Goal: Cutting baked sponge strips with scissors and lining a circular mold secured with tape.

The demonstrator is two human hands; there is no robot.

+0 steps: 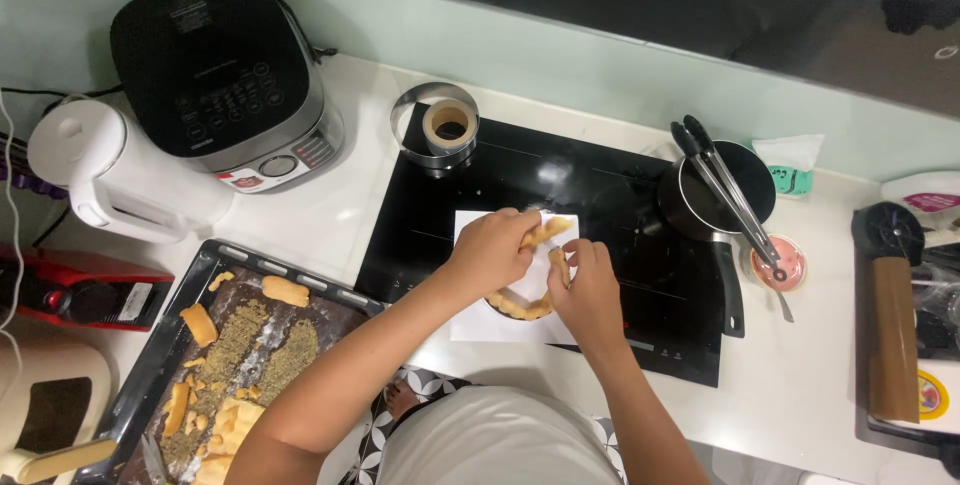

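Note:
My left hand (492,248) pinches a strip of pale yellow dough (548,230) and lifts its end above a white paper sheet (470,325) lying on the black cooktop (600,195). Beside it, my right hand (588,285) presses its fingers onto the same dough. Below both hands a small round metal ring lined with dough (520,307) rests on the paper, mostly hidden by my hands.
A baking tray (180,315) with dough scraps and crumbs lies at the lower left. A rice cooker (215,65) and white kettle (110,170) stand behind it. A metal ring with a tape roll (440,125), a black saucepan with tongs (715,190) and a pink cup (780,265) surround the cooktop.

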